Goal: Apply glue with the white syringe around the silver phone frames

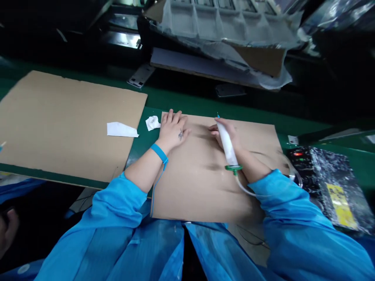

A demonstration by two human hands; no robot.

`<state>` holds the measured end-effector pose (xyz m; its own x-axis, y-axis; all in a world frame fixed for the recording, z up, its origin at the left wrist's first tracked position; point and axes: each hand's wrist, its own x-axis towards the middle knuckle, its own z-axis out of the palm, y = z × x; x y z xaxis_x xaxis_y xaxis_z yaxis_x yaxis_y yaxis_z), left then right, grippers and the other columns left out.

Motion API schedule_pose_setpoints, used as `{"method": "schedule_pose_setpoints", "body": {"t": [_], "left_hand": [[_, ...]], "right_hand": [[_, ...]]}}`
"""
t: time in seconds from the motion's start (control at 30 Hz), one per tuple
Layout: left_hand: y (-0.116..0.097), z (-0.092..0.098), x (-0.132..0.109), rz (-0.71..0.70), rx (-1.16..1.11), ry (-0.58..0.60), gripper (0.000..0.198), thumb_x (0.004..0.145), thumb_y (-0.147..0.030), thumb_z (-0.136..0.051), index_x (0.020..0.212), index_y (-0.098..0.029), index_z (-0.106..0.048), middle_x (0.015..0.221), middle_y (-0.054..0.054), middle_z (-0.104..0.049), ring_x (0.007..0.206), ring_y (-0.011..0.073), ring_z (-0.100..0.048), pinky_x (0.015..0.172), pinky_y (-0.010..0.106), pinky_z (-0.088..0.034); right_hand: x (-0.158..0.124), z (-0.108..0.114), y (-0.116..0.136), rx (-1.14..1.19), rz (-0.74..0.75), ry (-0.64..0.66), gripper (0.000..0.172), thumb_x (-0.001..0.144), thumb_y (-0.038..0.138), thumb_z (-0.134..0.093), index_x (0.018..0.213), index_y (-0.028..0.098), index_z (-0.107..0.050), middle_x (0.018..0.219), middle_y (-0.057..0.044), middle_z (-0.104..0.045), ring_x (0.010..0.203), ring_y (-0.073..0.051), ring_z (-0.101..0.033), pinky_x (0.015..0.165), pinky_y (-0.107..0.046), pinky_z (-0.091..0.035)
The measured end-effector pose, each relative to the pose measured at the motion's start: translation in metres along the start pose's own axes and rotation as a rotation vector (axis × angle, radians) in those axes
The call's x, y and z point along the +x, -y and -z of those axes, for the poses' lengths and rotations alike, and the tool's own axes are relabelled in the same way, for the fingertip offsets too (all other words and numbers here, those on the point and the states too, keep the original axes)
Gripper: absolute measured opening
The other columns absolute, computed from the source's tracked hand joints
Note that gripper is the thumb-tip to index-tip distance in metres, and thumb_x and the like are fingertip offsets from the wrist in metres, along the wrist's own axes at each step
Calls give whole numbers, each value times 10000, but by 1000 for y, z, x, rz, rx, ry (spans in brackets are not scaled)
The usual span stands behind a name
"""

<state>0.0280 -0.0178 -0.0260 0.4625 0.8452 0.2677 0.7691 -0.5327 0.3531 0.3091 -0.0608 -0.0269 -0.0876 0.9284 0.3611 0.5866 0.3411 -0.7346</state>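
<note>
My left hand [174, 129] lies flat, palm down, on the left part of a cardboard sheet [193, 191], fingers spread and holding nothing. A blue wrist strap [159, 153] with a thin cord circles that wrist. Above the same sheet, my right hand [230, 134] grips a white dispensing syringe [227, 144], its blue needle tip pointing away from me. At the near end of the syringe is a green cap [233, 168], from which a clear tube [244, 189] runs to the right past my sleeve. A crumpled white paper [152, 123] lies left of my left hand.
On the left, a second cardboard sheet [67, 125] carries a white paper strip [122, 129]. A black speckled box [336, 187] with a red light stands at the right. Grey compartment trays [202, 23] sit at the back, with phone-like panels [140, 75] below. Another person's hand [8, 232] shows at lower left.
</note>
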Motion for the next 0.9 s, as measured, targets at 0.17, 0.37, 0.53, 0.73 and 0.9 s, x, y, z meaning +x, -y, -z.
{"method": "schedule_pose_setpoints", "body": {"t": [0.17,0.37,0.53,0.73,0.9], "left_hand": [[-17,5,-4,22,35,54,738,1107,-578,-632,1659,-88,-631,1801,242,-518,1727,546,-387,1424,724,-309],[-28,11,-4,16,89,87,629,1071,-482,-712,1531,-54,-734,1616,272,-687,1614,506,-547,1394,656,-361],[-28,9,-8,1,85,81,616,1032,-468,-717,1526,-101,-758,1624,249,-685,1580,515,-555,1328,678,-404],[-28,-3,-11,4,45,82,654,1018,-441,-703,1542,-51,-741,1611,253,-697,1614,529,-523,1413,645,-318],[-28,-1,-11,18,17,64,609,1032,-411,-710,1550,-93,-740,1704,244,-625,1686,531,-451,1398,676,-347]], "right_hand": [[38,-40,22,-32,55,-4,564,946,845,-744,1233,359,-744,1119,-71,-881,1044,-323,-863,1005,-534,-690],[141,-112,70,-113,111,246,536,990,475,-712,1499,311,-670,1418,-83,-839,1281,-346,-819,1139,-552,-650],[220,-180,94,-134,46,331,599,1031,381,-668,1614,265,-600,1465,-89,-819,1361,-352,-795,1246,-551,-589],[232,-202,98,-363,-91,327,745,990,531,-821,1635,228,-603,1343,-174,-828,1334,-468,-781,1186,-641,-599],[211,-175,88,-466,-185,177,1078,781,606,-1008,1620,104,-554,1344,-298,-777,1368,-544,-718,1161,-693,-588]]}}
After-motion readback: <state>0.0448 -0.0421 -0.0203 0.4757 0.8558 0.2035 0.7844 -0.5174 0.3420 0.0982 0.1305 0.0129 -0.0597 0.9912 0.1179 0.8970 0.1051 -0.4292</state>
